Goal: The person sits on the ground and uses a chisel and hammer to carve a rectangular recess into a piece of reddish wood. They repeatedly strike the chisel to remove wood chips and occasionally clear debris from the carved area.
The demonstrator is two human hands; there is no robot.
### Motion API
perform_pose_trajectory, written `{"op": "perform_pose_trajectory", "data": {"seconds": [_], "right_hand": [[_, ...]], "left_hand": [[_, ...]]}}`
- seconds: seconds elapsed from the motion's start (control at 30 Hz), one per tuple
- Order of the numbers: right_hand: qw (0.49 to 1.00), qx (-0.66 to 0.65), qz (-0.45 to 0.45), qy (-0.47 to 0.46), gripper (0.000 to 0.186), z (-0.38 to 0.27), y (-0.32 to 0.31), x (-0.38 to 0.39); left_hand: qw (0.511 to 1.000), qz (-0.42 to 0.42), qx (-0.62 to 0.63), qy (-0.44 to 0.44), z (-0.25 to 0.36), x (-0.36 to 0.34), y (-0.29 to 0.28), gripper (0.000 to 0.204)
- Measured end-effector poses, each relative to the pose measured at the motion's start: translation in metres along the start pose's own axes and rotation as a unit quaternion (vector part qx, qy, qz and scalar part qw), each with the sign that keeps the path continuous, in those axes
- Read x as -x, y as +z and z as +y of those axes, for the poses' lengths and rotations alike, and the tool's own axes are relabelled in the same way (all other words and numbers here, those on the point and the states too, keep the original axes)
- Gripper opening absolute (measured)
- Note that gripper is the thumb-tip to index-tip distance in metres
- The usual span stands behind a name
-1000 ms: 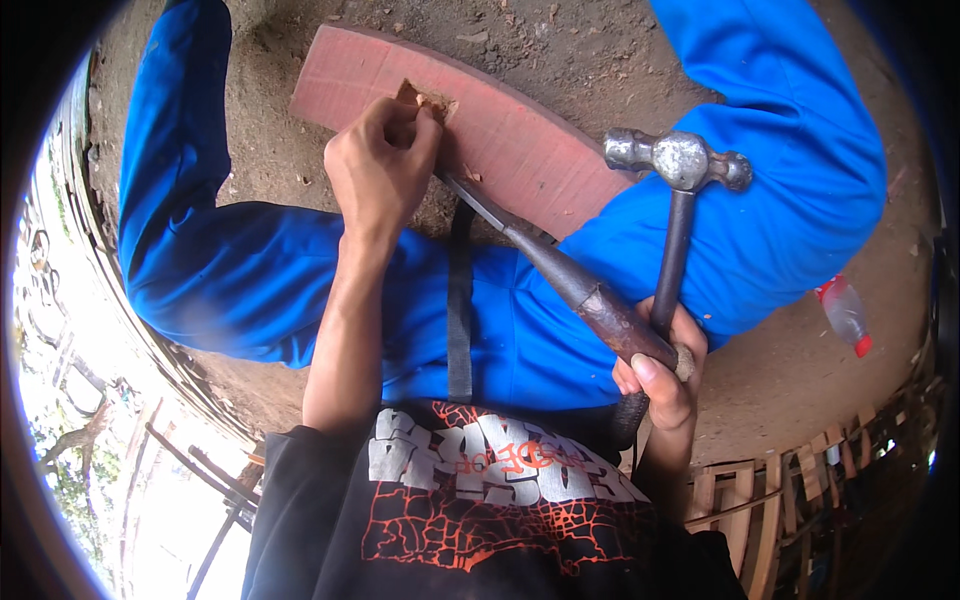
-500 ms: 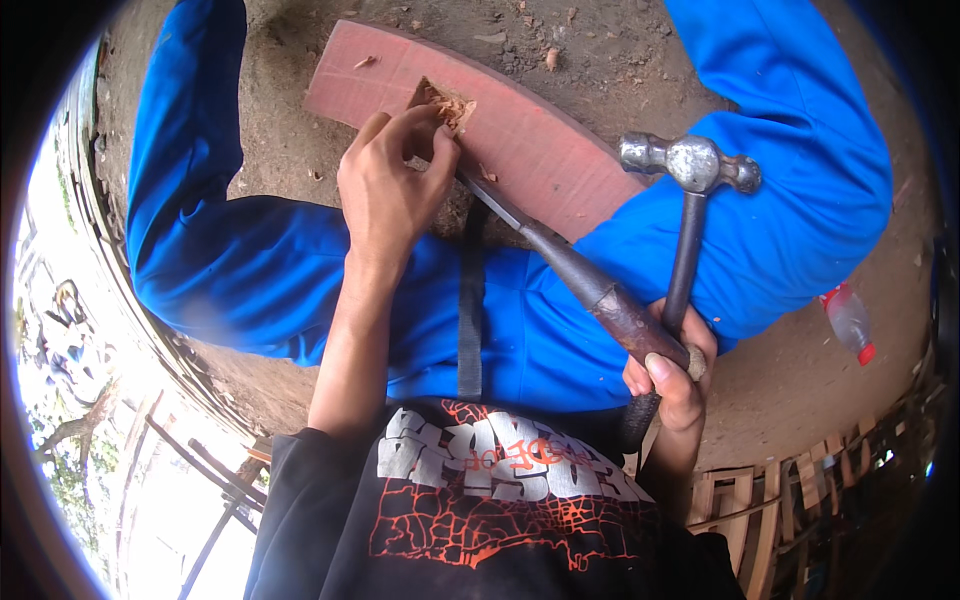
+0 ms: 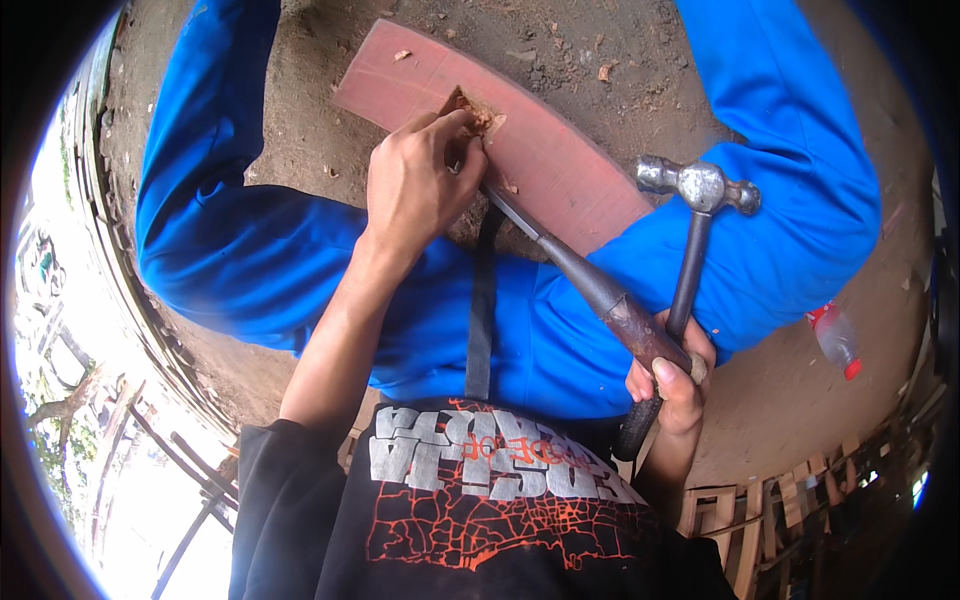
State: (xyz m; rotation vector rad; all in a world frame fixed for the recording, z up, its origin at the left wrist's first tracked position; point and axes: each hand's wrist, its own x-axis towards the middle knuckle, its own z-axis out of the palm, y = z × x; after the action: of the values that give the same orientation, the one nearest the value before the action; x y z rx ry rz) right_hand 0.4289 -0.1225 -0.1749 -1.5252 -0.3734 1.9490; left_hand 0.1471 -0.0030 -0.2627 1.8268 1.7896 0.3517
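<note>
A curved reddish wooden board (image 3: 570, 165) lies on the ground between my legs, with a squarish hole (image 3: 478, 112) cut near its far left end. Loose wood chips (image 3: 490, 122) fill part of that hole. My left hand (image 3: 420, 180) is at the hole's near edge, its thumb and bent fingers pinched among the chips; what sits between the fingertips is hidden. Two tools are gripped together in my right hand (image 3: 680, 375): a long chisel (image 3: 590, 275) slanting up toward the board, and a ball-peen hammer (image 3: 693, 185) with its metal head up, over my right thigh.
Single shavings lie on the board. Blue-trousered legs (image 3: 260, 250) flank it on both sides. A clear plastic bottle (image 3: 835, 338) with a red cap lies on the dirt ground at the right. Wooden slats (image 3: 760, 520) stand at the lower right.
The whole view has shifted a little, so the board appears further right. My left fingers stay bent at the hole, and my right hand keeps hold of both tools.
</note>
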Motion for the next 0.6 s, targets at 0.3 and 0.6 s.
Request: {"op": "perform_pose_trajectory", "data": {"seconds": [0.3, 0.6], "right_hand": [[0.999, -0.022, 0.012, -0.037, 0.047, 0.0, 0.007, 0.006], [0.986, -0.159, 0.042, -0.012, 0.063, -0.028, 0.05, 0.026]], "left_hand": [[0.988, -0.064, 0.107, -0.093, 0.019, 0.011, -0.027, 0.027], [0.964, 0.0, 0.186, 0.191, 0.063, 0.054, 0.005, 0.036]]}}
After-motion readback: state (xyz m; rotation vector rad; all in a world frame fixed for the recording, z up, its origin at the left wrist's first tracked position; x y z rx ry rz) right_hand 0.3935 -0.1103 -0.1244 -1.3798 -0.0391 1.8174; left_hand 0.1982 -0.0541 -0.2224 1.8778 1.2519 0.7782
